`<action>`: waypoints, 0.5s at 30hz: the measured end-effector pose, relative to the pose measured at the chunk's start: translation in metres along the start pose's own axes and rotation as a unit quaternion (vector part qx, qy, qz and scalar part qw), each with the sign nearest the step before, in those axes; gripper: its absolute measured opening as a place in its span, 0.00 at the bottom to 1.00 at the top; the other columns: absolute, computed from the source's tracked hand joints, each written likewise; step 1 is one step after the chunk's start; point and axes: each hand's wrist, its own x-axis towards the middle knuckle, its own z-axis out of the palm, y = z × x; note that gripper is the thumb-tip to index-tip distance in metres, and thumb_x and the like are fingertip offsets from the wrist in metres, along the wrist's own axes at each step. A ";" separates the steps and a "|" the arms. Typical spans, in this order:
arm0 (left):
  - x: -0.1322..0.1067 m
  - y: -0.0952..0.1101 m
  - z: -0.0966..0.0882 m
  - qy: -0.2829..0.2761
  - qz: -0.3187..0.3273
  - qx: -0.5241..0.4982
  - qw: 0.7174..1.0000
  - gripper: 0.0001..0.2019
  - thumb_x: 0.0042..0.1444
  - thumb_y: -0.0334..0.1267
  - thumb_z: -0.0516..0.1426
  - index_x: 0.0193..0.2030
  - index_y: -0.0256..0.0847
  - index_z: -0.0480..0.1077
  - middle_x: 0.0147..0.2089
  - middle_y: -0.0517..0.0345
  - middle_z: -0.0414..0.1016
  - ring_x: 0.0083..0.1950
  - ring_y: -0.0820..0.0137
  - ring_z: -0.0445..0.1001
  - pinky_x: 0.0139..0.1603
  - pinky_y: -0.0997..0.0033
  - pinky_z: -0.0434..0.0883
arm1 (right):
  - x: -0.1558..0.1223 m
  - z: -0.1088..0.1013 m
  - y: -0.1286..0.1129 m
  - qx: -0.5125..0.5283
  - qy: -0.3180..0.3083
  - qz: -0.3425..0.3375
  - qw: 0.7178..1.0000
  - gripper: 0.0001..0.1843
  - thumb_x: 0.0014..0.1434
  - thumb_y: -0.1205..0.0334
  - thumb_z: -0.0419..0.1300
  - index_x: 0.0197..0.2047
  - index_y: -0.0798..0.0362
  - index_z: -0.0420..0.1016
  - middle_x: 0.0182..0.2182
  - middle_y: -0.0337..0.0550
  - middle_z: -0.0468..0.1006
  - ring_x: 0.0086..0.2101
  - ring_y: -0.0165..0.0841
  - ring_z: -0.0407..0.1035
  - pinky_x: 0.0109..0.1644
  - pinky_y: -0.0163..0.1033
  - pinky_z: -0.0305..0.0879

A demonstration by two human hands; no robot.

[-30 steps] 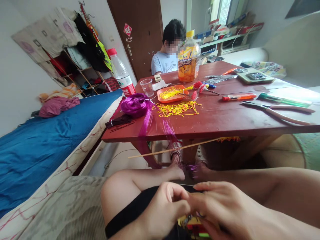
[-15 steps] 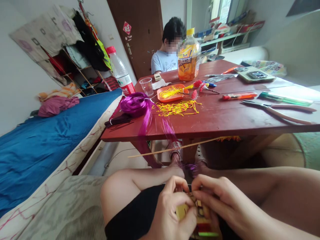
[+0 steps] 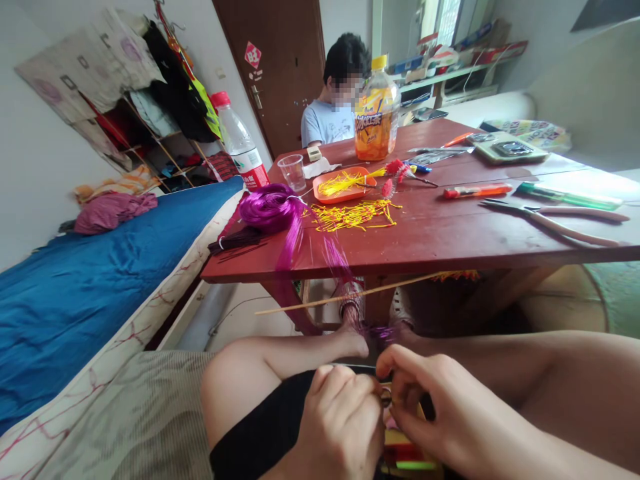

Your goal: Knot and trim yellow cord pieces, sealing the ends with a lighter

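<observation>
Above my lap my left hand (image 3: 340, 417) is closed in a fist with the knuckles up, so whatever its fingers hold is hidden. My right hand (image 3: 433, 393) is curled beside it, fingertips and thumb close to the left hand's thumb side. A small dark, ring-like bit shows between the two hands, too blurred to name. Beneath them lies a yellowish box-like thing (image 3: 400, 437) with a red band and a bright green strip, largely covered by my hands.
Ahead stands a red table (image 3: 425, 233) bearing purple strands (image 3: 270, 207), yellow stems (image 3: 355, 215), an orange tray (image 3: 345, 193), pliers (image 3: 560, 217) and bottles. A thin stick (image 3: 345, 297) crosses below its front edge. A person (image 3: 327, 120) sits across; a bed (image 3: 100, 280) is at left.
My left hand has rolled over from a thumb-up pinch into a knuckles-up fist. My right fingers have shifted slightly, and more of the gap between the hands shows.
</observation>
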 end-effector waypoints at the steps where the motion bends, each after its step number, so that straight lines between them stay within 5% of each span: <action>1: -0.001 0.001 0.000 -0.017 -0.016 0.003 1.000 0.09 0.54 0.24 0.50 0.28 0.35 0.68 0.28 0.55 0.73 0.29 0.69 0.65 0.31 0.67 0.60 | 0.000 0.000 -0.001 -0.073 0.010 -0.015 0.997 0.10 0.46 0.74 0.54 0.33 0.52 0.65 0.22 0.37 0.74 0.25 0.33 0.70 0.28 0.35 0.62; 9: -0.003 0.004 0.006 -0.043 -0.057 0.043 0.997 0.09 0.55 0.24 0.48 0.30 0.35 0.68 0.29 0.54 0.72 0.30 0.67 0.65 0.31 0.67 0.59 | 0.007 0.010 0.012 -0.267 0.073 -0.144 0.950 0.12 0.54 0.75 0.50 0.28 0.56 0.72 0.24 0.44 0.76 0.30 0.36 0.72 0.36 0.38 0.66; 15: -0.004 0.001 0.004 -0.047 -0.119 0.002 0.992 0.08 0.55 0.25 0.51 0.29 0.37 0.68 0.32 0.55 0.73 0.33 0.67 0.67 0.33 0.67 0.64 | 0.007 0.013 0.013 -0.117 0.044 -0.026 0.992 0.09 0.54 0.70 0.53 0.26 0.54 0.72 0.23 0.41 0.75 0.27 0.34 0.70 0.31 0.35 0.61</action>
